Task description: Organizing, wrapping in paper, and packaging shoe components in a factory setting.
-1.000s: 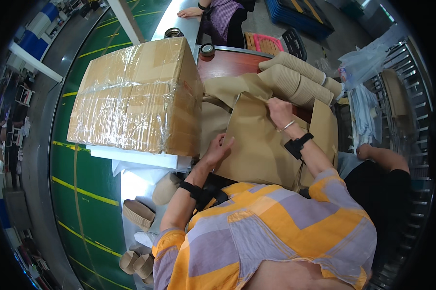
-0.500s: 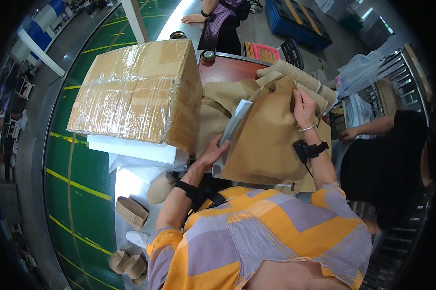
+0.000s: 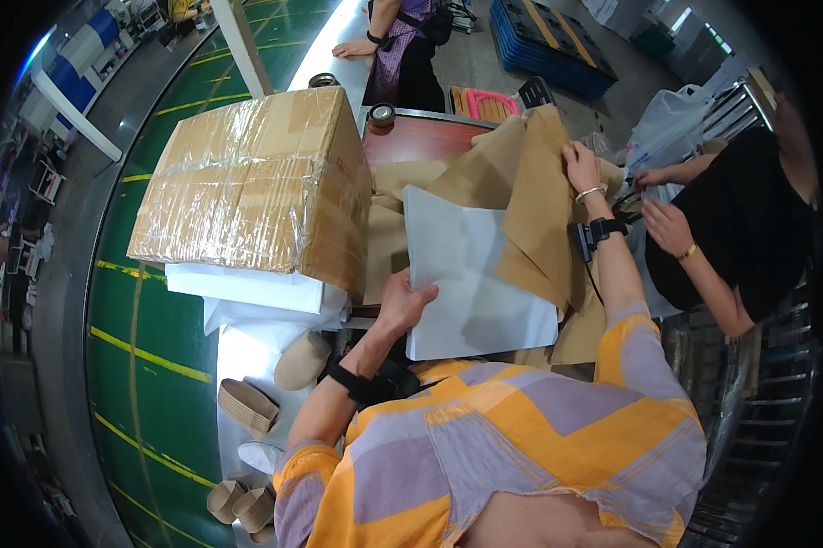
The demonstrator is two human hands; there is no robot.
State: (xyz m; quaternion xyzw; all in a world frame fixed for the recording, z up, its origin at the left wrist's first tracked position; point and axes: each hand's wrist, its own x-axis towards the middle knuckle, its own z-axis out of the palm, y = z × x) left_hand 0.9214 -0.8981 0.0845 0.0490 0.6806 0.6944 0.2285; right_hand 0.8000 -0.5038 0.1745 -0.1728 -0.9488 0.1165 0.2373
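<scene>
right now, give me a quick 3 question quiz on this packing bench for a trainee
1. True or false: the left hand rests on the white sheet.
2. What does the right hand grip? A) brown paper B) a tape roll C) a cup
3. What stands left of the white sheet, wrapped in clear film?

Key
1. True: it presses the sheet's left edge.
2. A: it lifts the brown paper up off the sheet.
3. A large cardboard box.
</scene>
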